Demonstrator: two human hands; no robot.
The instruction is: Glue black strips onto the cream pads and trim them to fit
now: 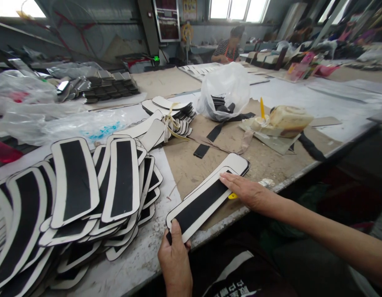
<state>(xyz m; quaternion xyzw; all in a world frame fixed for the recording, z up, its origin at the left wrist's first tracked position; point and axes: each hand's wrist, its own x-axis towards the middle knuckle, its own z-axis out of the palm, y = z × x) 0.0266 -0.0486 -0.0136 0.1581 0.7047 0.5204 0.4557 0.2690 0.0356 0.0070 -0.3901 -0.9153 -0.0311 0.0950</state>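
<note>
A long white panel with rounded corners carries a black strip (201, 205) along its middle. My left hand (176, 258) grips the panel's near end, thumb on top and fingers beneath. Flat on the far end of the strip lies my right hand (242, 190), its fingers stretched out together. Another white panel (236, 163) shows from underneath, resting on the brown sheet. A small yellow piece (232, 196) peeks out below my right hand; the rest of it is hidden. To the left are heaped several finished-looking panels with black strips (124, 177).
Behind stands a bundle of white panels (154, 123) tied with a pale band. A plastic bag (223, 88) holds black pieces. A glue-stained container (290, 119) with a yellow stick (262, 108) sits at right. The table edge (220, 225) runs close by. A person (228, 49) sits across the table.
</note>
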